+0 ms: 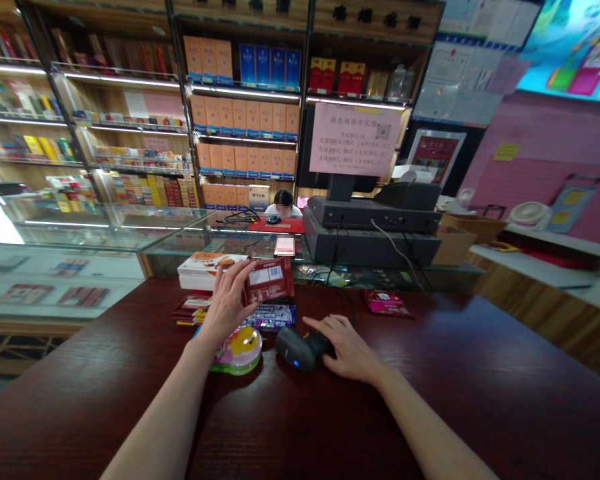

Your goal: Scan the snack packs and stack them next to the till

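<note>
My left hand point(227, 301) holds a dark red snack packet point(270, 280) above the dark wooden counter point(480, 373), its label side turned towards me. My right hand point(347, 350) rests on a grey handheld barcode scanner point(297, 349) lying on the counter, fingers curled over its handle. Under the raised packet lie a purple-blue packet point(275, 317), a round pink and green packaged item point(240, 351) and a white and orange box point(205, 267).
A small red packet point(386, 302) lies further right on the counter. Behind stand a black cash register point(375, 230) with a pink notice point(354, 140), a glass display case point(80, 233) and shelves of boxes. A person point(283, 203) sits behind the glass.
</note>
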`<state>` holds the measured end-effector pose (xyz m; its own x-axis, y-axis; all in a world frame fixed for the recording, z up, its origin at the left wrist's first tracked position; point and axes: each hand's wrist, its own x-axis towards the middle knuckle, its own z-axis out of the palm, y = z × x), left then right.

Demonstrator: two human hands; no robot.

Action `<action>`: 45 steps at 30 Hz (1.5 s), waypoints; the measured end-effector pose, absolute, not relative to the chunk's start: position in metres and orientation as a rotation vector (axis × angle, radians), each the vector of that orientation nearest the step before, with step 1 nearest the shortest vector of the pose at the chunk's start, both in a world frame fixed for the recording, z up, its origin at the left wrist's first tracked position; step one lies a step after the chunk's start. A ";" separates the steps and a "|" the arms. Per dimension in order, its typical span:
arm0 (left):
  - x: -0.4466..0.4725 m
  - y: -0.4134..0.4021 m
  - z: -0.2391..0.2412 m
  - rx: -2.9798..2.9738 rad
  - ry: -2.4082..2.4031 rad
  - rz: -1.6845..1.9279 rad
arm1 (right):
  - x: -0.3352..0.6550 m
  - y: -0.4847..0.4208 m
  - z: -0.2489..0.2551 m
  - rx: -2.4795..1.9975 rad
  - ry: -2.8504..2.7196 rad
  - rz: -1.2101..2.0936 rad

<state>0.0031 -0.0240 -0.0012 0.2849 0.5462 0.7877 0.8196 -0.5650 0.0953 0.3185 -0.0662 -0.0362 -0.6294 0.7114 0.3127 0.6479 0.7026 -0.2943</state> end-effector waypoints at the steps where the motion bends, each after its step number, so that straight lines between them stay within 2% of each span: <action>1: 0.003 -0.024 -0.001 -2.231 -1.238 -1.168 | 0.318 -0.067 -0.036 -1.058 -2.509 0.215; 16: 0.008 -0.027 0.002 -2.255 -1.229 -1.184 | 0.324 -0.062 -0.029 -1.069 -2.412 0.362; 25: 0.019 -0.033 0.004 -2.329 -1.164 -1.189 | 0.322 -0.047 -0.036 -1.027 -2.071 -0.155; 32: 0.025 -0.036 0.003 -2.404 -1.127 -1.151 | 0.316 -0.048 -0.028 -1.041 -2.124 -0.548; 45: 0.029 -0.037 0.004 -2.498 -1.088 -1.173 | 0.310 -0.050 -0.025 -0.991 -2.266 -0.596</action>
<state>0.0287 -0.0372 0.0036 0.4229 0.5439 0.7248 0.6818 -0.7179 0.1409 0.3102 -0.0498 -0.0250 -0.5497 0.5020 0.6677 0.7655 0.6226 0.1621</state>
